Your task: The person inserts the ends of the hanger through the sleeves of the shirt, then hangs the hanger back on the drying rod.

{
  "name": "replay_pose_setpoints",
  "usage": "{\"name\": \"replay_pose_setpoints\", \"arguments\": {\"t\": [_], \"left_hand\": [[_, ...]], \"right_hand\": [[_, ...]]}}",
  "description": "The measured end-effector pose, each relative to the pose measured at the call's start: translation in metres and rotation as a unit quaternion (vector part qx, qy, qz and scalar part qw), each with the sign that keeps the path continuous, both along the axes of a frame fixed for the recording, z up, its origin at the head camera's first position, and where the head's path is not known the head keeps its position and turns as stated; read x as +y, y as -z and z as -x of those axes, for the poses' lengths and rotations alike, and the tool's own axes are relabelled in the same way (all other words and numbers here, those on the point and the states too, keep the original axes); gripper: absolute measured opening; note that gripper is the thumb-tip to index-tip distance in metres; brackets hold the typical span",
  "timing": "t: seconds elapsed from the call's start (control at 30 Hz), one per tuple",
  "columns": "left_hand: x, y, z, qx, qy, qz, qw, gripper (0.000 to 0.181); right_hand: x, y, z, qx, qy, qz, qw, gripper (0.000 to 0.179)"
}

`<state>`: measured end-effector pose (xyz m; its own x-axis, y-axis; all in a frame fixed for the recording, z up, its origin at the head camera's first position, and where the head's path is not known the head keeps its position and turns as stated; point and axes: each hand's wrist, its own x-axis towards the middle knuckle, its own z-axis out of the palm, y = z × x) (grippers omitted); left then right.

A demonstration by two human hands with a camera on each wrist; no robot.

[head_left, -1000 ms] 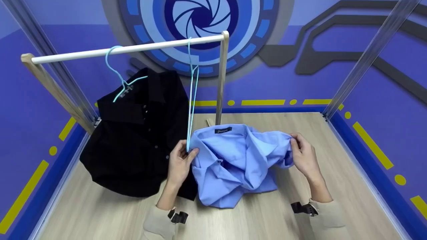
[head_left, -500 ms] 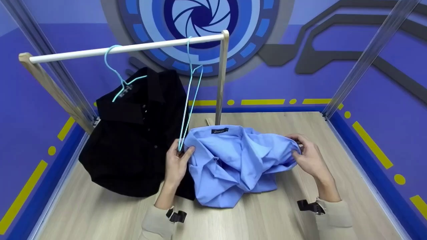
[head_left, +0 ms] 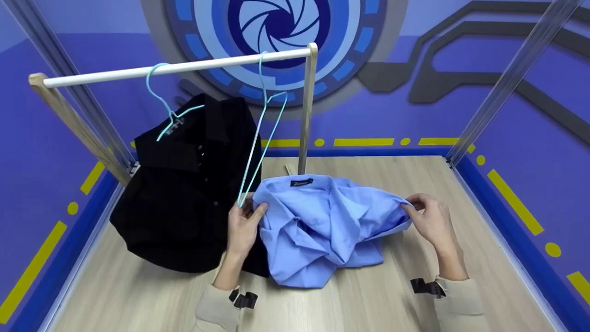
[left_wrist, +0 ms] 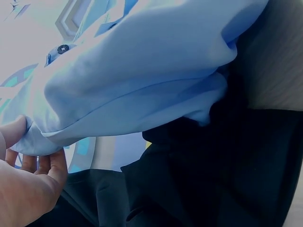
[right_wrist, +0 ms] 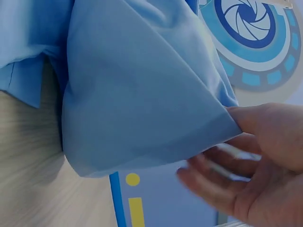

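Observation:
A light blue shirt (head_left: 318,230) with a dark collar label hangs between my two hands, its lower folds low over the tabletop. My left hand (head_left: 242,230) grips its left side near the collar, thumb in front and fingers behind. Close by that hand is the lower corner of a turquoise hanger (head_left: 258,152), which hangs by its hook from the rail. On the other side my right hand (head_left: 431,221) pinches an edge of the shirt between thumb and fingers. In the right wrist view the blue cloth (right_wrist: 147,104) stretches out from the right thumb (right_wrist: 241,118).
A black shirt (head_left: 184,207) on a second turquoise hanger (head_left: 159,94) hangs left of the blue one. The rack has a white rail (head_left: 207,63) and wooden posts. Blue printed walls enclose the wooden tabletop (head_left: 461,198).
My right hand has moved right and slightly down, drawing the shirt edge outward. My left hand has shifted a little left, and the hanger beside it has turned and spread wider in view.

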<state>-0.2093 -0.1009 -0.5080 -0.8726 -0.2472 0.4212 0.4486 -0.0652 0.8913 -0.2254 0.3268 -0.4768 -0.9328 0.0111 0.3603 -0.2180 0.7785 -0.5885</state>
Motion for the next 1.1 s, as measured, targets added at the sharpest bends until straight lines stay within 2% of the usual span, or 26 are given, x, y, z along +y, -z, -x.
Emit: {"name": "replay_pose_setpoints", "arguments": {"t": [0.13, 0.27, 0.4, 0.5, 0.6, 0.77, 0.97, 1.1], "left_hand": [[0.002, 0.000, 0.000, -0.003, -0.006, -0.015, 0.9999, 0.024], [0.001, 0.000, 0.000, -0.013, -0.005, -0.010, 0.9999, 0.023], [-0.001, 0.000, 0.000, -0.020, 0.001, 0.003, 0.9998, 0.022], [-0.002, 0.000, 0.000, -0.015, 0.006, 0.004, 0.9999, 0.021], [-0.002, 0.000, -0.001, -0.007, 0.012, 0.003, 0.9999, 0.021], [-0.002, 0.000, -0.001, -0.004, 0.016, 0.003, 0.9999, 0.021], [-0.002, 0.000, -0.002, -0.008, 0.016, 0.005, 0.9998, 0.021], [-0.003, -0.001, -0.002, -0.009, 0.012, 0.008, 0.9998, 0.021]], "right_hand": [[0.004, -0.001, -0.005, -0.092, 0.003, -0.012, 0.9957, 0.038], [0.004, 0.000, -0.008, -0.187, -0.019, 0.000, 0.9822, 0.049], [-0.001, 0.007, -0.009, -0.239, -0.041, 0.010, 0.9700, 0.050], [-0.008, 0.016, -0.008, -0.258, -0.049, 0.020, 0.9647, 0.052], [-0.016, 0.025, -0.005, -0.257, -0.054, 0.017, 0.9647, 0.050], [-0.025, 0.038, -0.001, -0.227, -0.053, -0.018, 0.9723, 0.035], [-0.026, 0.042, 0.004, -0.152, -0.037, -0.055, 0.9862, 0.015], [-0.021, 0.038, 0.008, -0.102, -0.012, -0.029, 0.9943, 0.005]]}}
